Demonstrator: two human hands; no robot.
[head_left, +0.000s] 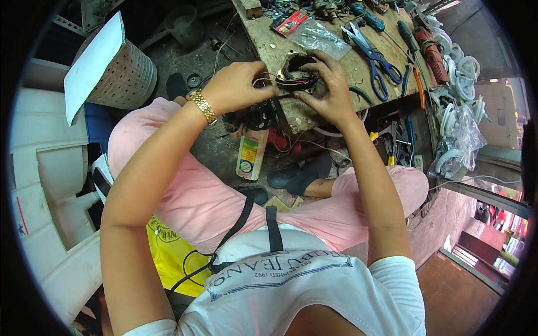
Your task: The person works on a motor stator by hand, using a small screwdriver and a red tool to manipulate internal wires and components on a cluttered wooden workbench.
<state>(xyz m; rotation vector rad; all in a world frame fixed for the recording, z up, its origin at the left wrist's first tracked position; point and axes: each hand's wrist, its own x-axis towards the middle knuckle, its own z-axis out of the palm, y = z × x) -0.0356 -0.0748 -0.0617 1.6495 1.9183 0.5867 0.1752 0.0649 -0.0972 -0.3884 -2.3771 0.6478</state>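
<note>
At the near left corner of the workbench sits a ring-shaped motor stator [287,82] with a dark hollow middle. My right hand [332,92] grips its right side, the fingers over the top and the thumb near the lower edge. Thin red and white wires [270,75] run from the stator toward my left hand [238,85]. That hand's fingers are closed in a pinch around the wires, and its fingertips partly hide them. A gold watch is on my left wrist. Below my left hand is a dark round motor part [259,116], partly covered.
Blue-handled scissors [374,61], pliers with orange and blue handles [416,84], a screwdriver [407,37] and a plastic bag [319,39] lie on the bench. A red power tool [432,59] is at its right edge. Below stands a yellow-faced multimeter [250,155]. A perforated drum [126,75] is at left.
</note>
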